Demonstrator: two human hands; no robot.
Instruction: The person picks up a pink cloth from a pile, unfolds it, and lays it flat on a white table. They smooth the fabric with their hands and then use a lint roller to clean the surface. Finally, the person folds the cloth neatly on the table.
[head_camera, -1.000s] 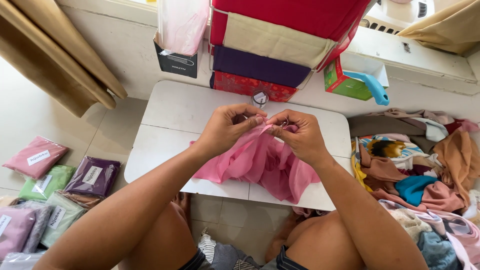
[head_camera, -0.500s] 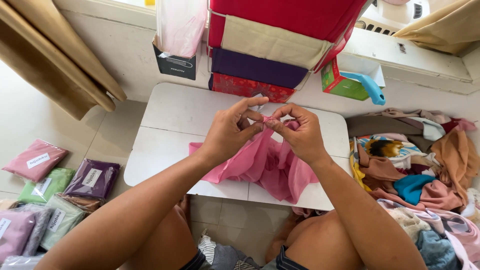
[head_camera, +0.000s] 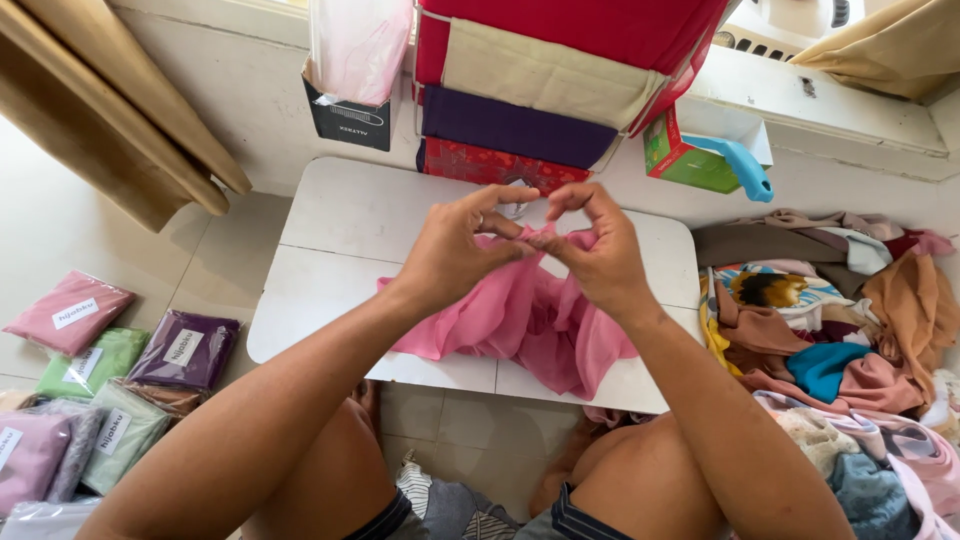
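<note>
A pink cloth (head_camera: 520, 320) lies bunched on a small white table (head_camera: 340, 230), one end hanging over the near edge. My left hand (head_camera: 455, 250) and my right hand (head_camera: 595, 250) meet above the table's middle. Both pinch the upper edge of the pink cloth between thumb and fingers, with the fingertips nearly touching each other. The rest of the cloth droops below my wrists.
Stacked red, beige and purple fabric boxes (head_camera: 540, 90) stand behind the table. A green box (head_camera: 685, 155) sits at the back right. A heap of mixed clothes (head_camera: 830, 340) lies on the right floor. Packaged cloths in bags (head_camera: 110, 370) lie on the left floor.
Both hands have lifted slightly and drawn closer together at the cloth's top edge. The cloth has gathered more tightly under them.
</note>
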